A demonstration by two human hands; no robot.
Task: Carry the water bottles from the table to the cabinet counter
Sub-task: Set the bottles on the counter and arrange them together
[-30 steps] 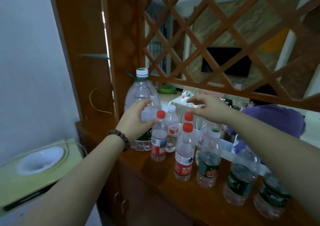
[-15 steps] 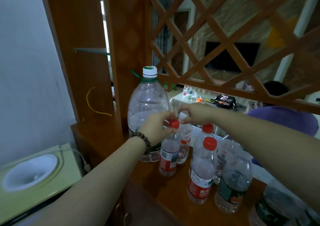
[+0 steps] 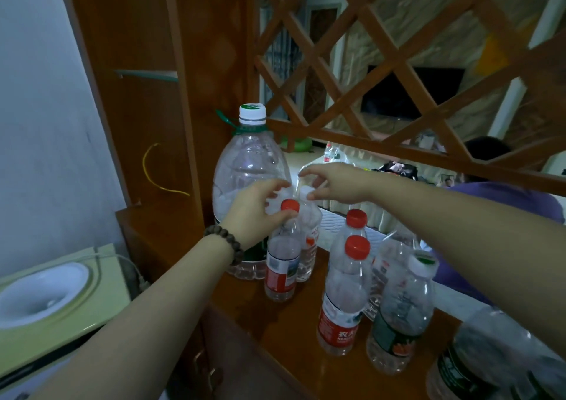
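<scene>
1. Head view, general: the person stands at a wooden cabinet whose tabletop (image 3: pixel 284 323) carries a cluster of clear water bottles. A lattice screen (image 3: pixel 382 72) rises behind the tabletop; a pale green appliance (image 3: pixel 58 292) sits low to the left.

2. Head view, left hand (image 3: pixel 257 212): fingers are curled around the neck of a small red-capped bottle (image 3: pixel 283 258), just under its cap. The bottle stands upright with its base apparently on the tabletop. Judgement: the grip at the neck steadies the bottle as it is set down among the others.

3. Head view, right hand (image 3: pixel 333 183): thumb and fingertips pinch the top of a white-capped bottle (image 3: pixel 307 240) standing directly behind the red-capped one and touching it. Whether its base rests fully on the surface cannot be told; the front bottle hides it.

4. Head view, placement: both held bottles stand just beside a large jug (image 3: pixel 249 185) with a white cap and green neck ring. Judgement: they are being tucked close to the jug to keep the group compact near the back.

5. Head view, remaining stock: two more red-capped bottles (image 3: pixel 344 301), one behind the other, a green-labelled bottle (image 3: pixel 399 317) and a partly visible dark-labelled bottle (image 3: pixel 490 366) stand to the right, untouched and upright.

6. Judgement on progress: many bottles are already delivered; this pair is at the release stage. Further bottles appear beyond the lattice, too small to count.
</scene>
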